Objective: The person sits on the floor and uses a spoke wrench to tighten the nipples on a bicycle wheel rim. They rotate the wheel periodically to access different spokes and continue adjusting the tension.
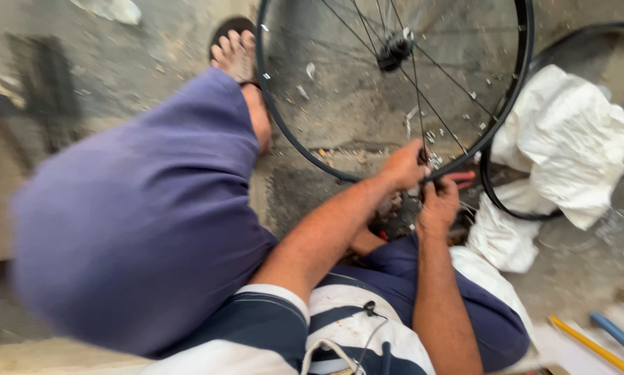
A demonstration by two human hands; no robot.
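Blue-white striped shirt (340, 333) nearest, both hands at thin black spoked bike wheel rim (284, 132) btm edge, left hand (404, 165) gripping rim, right hand (438, 205) closed just below, contents unclear.

Both forearms extend forward from the torso and converge ahead of the lap. Left hand (404, 165): bare, back of hand uppermost, fingers curled closed in a grip. Right hand (438, 205): just beside and below the left, nearly touching it, fingers likewise curled shut. Left forearm runs diagonally up to the right; right forearm runs almost straight ahead. Motion blur hides individual fingertips.
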